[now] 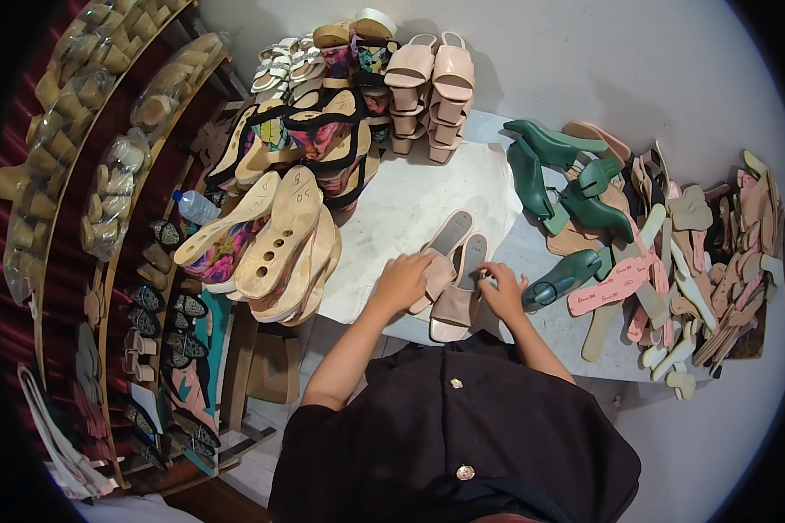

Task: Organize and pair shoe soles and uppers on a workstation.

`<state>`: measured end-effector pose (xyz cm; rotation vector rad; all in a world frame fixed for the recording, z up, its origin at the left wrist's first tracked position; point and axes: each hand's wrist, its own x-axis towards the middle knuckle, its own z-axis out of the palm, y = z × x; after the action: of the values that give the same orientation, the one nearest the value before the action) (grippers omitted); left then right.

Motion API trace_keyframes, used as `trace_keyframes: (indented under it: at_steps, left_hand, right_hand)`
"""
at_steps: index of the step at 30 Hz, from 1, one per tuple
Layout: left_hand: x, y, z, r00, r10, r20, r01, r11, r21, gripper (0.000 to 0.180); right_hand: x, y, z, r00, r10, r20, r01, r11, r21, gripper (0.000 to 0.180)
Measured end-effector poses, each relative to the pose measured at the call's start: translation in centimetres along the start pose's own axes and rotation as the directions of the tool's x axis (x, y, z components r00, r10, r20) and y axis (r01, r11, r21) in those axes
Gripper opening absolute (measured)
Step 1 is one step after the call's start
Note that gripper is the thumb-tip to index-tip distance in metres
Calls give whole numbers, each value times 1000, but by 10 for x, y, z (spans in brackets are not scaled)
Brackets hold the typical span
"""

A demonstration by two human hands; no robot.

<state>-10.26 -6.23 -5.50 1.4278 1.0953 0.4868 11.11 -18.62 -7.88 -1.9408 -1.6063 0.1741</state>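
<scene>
A pair of beige slide sandals with grey insoles stands side by side on the white sheet, toes toward me. My left hand (407, 281) grips the left sandal (442, 261) at its outer side, fingers bent over the strap. At the right sandal (456, 312), my right hand (504, 289) has its thumb and fingertips on the outer edge of the strap; its other fingers curl beside it. The fingertips' undersides are partly hidden. Just right of that hand lies a dark green shoe last (563, 281).
Wooden wedge soles (281, 235) are piled at the left, with floral wedges (323, 131) behind. Stacked pink heeled sandals (432, 74) stand at the back. Green shoe lasts (576, 179) and heaped insoles (615, 288) cover the right side. Shelves (118, 200) with bagged wooden pieces line the far left.
</scene>
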Motion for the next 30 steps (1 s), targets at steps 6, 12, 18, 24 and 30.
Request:
trace_keyframes:
  at_steps: [6,12,18,24,30]
  left_hand:
    - [17,22,3,999,22,42,-18,997,-81,81]
    - [11,26,7,996,25,85,-11,987,-159,75]
    - [6,25,6,995,-22,92,44,968,-249,69]
    - [-21,11,8,992,-75,100,104,941,-321,63]
    - [-43,6,31,990,-97,106,131,912,-388,57]
  right_hand:
    - [-19,-15,-3,999,29,-42,-27,998,51,52]
    - [-21,-28,-4,995,66,-70,-58,992,111,54]
    - [-13,-36,-3,995,88,-36,-79,978,191,57]
    - [28,-26,-8,993,117,-2,-112,952,284,59]
    - [55,-11,-18,991,131,5,-123,921,370,62]
